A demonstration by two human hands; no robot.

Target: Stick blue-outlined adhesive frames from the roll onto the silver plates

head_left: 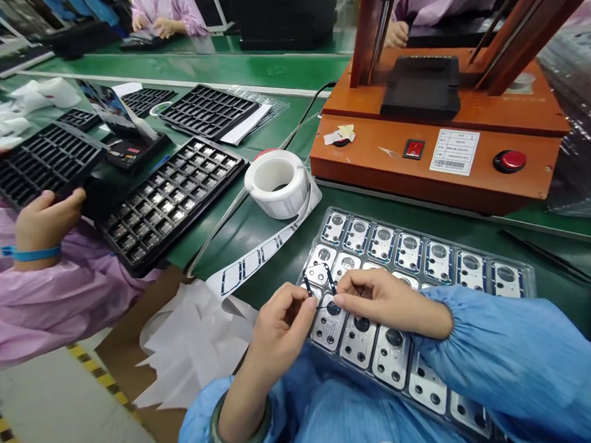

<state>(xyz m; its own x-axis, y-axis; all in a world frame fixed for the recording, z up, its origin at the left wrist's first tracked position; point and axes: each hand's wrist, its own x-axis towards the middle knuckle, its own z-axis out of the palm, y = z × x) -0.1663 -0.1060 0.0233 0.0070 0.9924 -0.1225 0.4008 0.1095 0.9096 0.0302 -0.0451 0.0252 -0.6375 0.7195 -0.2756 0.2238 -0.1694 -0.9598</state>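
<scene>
Between my two hands is a thin black frame-shaped adhesive sticker (331,280), held above a clear plastic tray (529,279). My left hand (283,322) pinches its left side between thumb and forefinger. On the other side, my right hand (378,299) grips it with thumb and fingertips. Rows of silver metal plates (394,355) with round dark holes fill the tray, and my right forearm covers part of them. Plates in the far row carry dark frame outlines around their edges. Left of the tray stands a white roll of stickers (278,183), its unwound strip (258,260) showing similar black frames.
An orange press (390,155) with a red knob stands behind the tray. Black tweezers (549,256) lie at the right. At left, a co-worker's hand (48,220) holds a black tray (41,159) near a filled parts tray (173,200). Crumpled white paper (188,341) sits below the table edge.
</scene>
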